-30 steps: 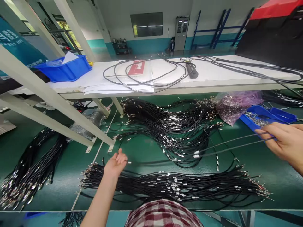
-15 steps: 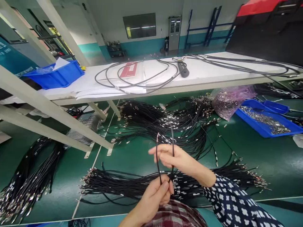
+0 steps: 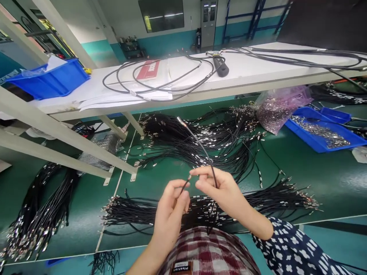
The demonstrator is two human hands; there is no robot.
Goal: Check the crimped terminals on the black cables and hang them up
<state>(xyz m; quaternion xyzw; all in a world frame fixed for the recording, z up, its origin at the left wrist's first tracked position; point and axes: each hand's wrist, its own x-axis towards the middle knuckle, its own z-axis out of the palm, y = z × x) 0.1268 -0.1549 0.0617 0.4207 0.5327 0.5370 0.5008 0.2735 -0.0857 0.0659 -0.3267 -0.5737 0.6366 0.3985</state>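
My left hand (image 3: pixel 171 202) pinches a black cable close to its end, with thumb and fingers closed on it. The short stripped tip (image 3: pixel 189 177) points up toward my right hand (image 3: pixel 225 191). The index fingertip of that hand is at the tip, and its other fingers are curled. Another stretch of black cable (image 3: pixel 204 149) is held in the curled right hand, rising to the upper left with a metal terminal (image 3: pixel 180 121) on its end. Below the hands lies a thick bundle of black cables (image 3: pixel 134 214), partly hidden by them.
More cable bundles lie behind (image 3: pixel 169 133) and at the left (image 3: pixel 48 198). A blue tray of metal terminals (image 3: pixel 323 133) and a pink bag (image 3: pixel 281 110) are on the right. A white shelf (image 3: pixel 246 82) holding coiled cables and a dark-handled tool (image 3: pixel 220 67) spans the back.
My left hand has moved left and up with the cable end, apart from the other stretch. My right index finger has come to the tip. The terminal-ended cable now leans left.
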